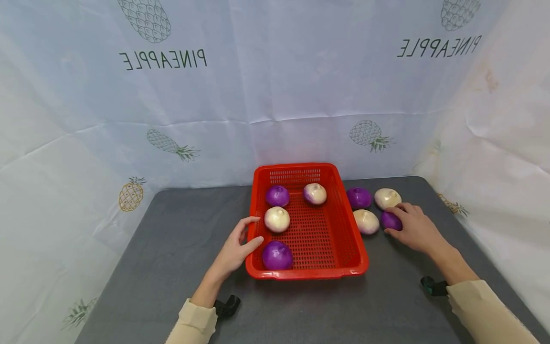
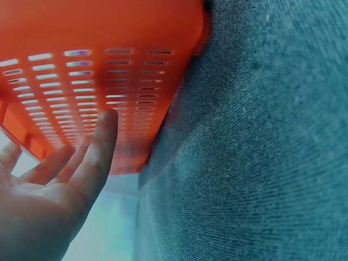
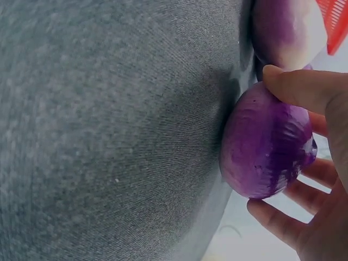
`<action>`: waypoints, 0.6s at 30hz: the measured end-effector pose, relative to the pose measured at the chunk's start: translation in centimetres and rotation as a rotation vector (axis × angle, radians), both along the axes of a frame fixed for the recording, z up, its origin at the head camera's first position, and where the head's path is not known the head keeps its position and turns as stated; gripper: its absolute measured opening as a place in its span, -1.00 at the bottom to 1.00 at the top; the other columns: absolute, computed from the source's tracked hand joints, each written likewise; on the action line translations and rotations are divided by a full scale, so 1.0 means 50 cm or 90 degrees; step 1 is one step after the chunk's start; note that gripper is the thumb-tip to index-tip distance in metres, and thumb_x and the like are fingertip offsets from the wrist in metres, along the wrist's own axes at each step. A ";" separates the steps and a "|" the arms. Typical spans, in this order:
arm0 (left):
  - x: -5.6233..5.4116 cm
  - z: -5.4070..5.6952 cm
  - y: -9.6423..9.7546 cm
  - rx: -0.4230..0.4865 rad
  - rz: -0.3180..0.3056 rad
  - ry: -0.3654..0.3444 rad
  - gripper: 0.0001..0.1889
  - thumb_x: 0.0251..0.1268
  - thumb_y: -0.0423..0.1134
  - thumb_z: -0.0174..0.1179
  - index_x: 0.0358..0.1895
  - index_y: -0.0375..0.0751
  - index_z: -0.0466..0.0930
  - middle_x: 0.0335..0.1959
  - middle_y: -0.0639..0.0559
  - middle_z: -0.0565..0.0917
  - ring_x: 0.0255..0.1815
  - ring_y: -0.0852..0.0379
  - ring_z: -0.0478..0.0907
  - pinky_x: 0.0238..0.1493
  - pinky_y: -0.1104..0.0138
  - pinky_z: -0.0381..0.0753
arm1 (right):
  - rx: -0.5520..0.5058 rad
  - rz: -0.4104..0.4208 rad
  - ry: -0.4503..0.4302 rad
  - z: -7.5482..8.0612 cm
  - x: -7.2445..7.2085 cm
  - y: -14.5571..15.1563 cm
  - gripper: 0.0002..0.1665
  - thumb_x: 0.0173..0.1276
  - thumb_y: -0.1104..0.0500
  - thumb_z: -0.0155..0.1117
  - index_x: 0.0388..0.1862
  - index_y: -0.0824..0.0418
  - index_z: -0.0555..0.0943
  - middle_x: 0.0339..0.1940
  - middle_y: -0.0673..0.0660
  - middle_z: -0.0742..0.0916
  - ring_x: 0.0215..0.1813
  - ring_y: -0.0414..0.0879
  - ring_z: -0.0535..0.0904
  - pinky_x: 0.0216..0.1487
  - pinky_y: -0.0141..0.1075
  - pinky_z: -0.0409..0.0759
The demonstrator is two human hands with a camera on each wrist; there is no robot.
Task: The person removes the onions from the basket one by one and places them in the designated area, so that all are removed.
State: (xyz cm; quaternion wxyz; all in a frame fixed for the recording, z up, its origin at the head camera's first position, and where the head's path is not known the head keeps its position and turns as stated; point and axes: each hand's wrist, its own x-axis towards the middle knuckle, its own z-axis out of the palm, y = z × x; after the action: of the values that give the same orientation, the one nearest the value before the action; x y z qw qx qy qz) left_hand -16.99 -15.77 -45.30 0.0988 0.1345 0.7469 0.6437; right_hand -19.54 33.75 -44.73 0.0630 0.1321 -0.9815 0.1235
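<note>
My right hand curls over a purple onion on the dark table, thumb on one side and fingers on the other. Right beside it are a purple onion and two whitish, purple-tinged bulbs, one nearer the basket and one farther back. At the left rim of a red plastic basket, my left hand has its fingers extended and holds nothing. In the left wrist view, its fingers lie alongside the slotted wall; contact is hard to tell.
Inside the basket sit two purple onions, one at the back and one in front, plus a white bulb and a white-and-purple bulb. Pineapple-printed cloth hangs behind the dark table.
</note>
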 end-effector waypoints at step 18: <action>0.001 0.001 0.001 -0.009 0.004 -0.002 -0.37 0.42 -0.21 0.26 0.46 -0.17 0.24 0.32 -0.33 0.44 0.16 -0.20 0.56 -0.02 0.07 0.73 | -0.058 -0.023 -0.059 0.060 0.022 -0.010 -0.23 0.29 -0.09 0.48 0.32 0.32 0.52 0.24 0.48 0.47 0.24 0.44 0.34 0.06 0.50 0.43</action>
State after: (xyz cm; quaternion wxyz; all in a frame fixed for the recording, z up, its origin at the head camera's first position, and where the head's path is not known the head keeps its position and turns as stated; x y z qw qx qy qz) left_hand -16.92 -15.74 -45.23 0.0990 0.1308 0.7518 0.6387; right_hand -18.45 33.22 -41.75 0.0260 0.1054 -0.9789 0.1731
